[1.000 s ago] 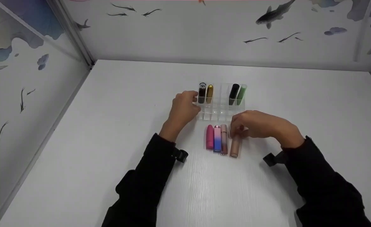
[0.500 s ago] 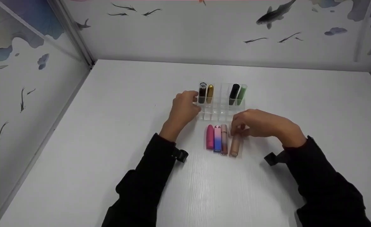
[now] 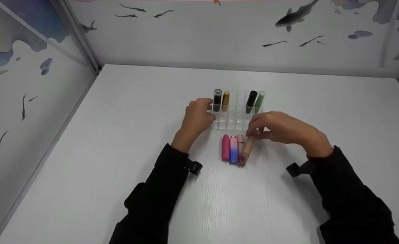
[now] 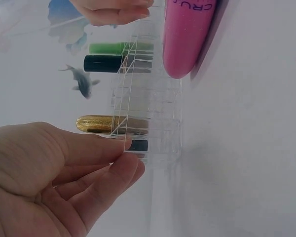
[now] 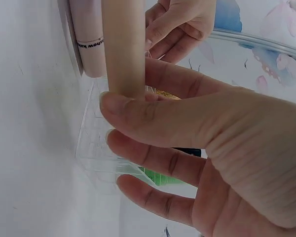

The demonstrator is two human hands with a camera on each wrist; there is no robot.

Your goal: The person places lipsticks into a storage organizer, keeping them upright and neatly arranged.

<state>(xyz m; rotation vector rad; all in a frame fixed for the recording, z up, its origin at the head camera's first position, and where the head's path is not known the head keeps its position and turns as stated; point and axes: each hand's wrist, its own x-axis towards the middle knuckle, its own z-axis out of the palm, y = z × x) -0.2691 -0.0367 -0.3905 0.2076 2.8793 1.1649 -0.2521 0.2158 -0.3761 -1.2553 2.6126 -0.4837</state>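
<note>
My left hand (image 3: 198,113) steadies the left end of a clear lipstick organizer (image 3: 235,126), thumb and fingertips pinching its side in the left wrist view. Between the thumb and fingers of my right hand (image 3: 279,128) is the end of a nude-coloured lip gloss tube (image 3: 249,147), tilted and lifted off the table. Its cap end fills the top of the right wrist view. Below the organizer lie a pink mascara-like tube (image 3: 225,147), a pink-and-blue lipstick (image 3: 233,149) and a pinkish lip gloss (image 3: 240,140), partly covered by the lifted tube.
The organizer's back row holds a dark tube (image 3: 217,100), a gold tube (image 3: 225,101), a black tube (image 3: 251,101) and a green tube (image 3: 260,101). White panels with painted fish (image 3: 295,16) border the white table (image 3: 135,112) behind and left.
My right hand has raised the nude lip gloss tube from the table and moved slightly up toward the organizer. The tube's lower end swung left. My left hand stays put.
</note>
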